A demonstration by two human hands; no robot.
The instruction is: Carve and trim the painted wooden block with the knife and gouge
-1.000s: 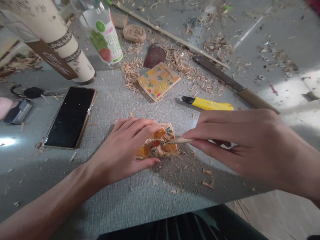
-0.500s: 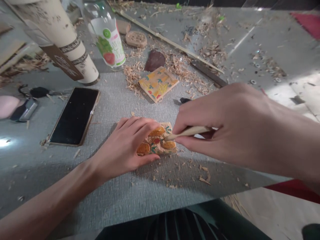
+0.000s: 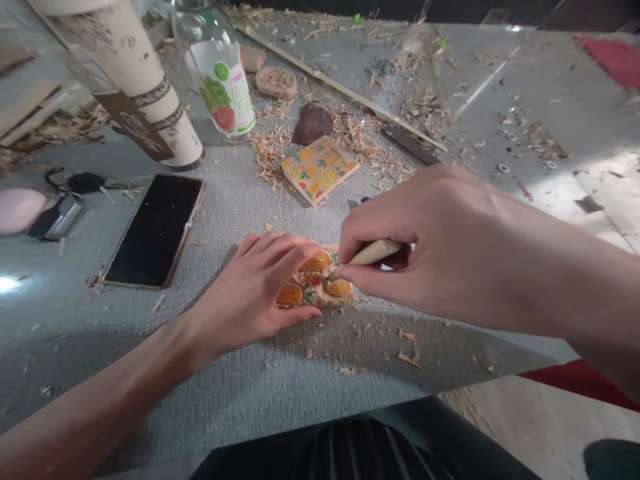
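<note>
A small carved wooden tile (image 3: 314, 292), painted with orange fruits, green leaves and a red spot, lies flat on the grey cloth-like mat. Its left end is gripped between the thumb and curved fingers of my left hand (image 3: 247, 287), which hides that end. My right hand (image 3: 425, 243) pinches a pale, slim, pointed wooden stick (image 3: 375, 251). The stick's tip rests at the tile's painted surface, close to the red spot, and its back end is hidden in my palm. Beyond my hands lies a second painted wooden tile (image 3: 320, 169).
A dark phone (image 3: 155, 230) lies left of my hands. Behind it stand a patterned cup (image 3: 173, 123) and a clear bottle (image 3: 220, 90). Wood shavings (image 3: 357, 133), a brown scrap (image 3: 313, 124), a carved wooden piece (image 3: 276, 82) and a long thin strip (image 3: 345, 90) lie farther back.
My right hand has shifted slightly left, and the stick now stands steeper, its tip still at the tile. My left hand keeps its grip. The whole view has shifted a little.
</note>
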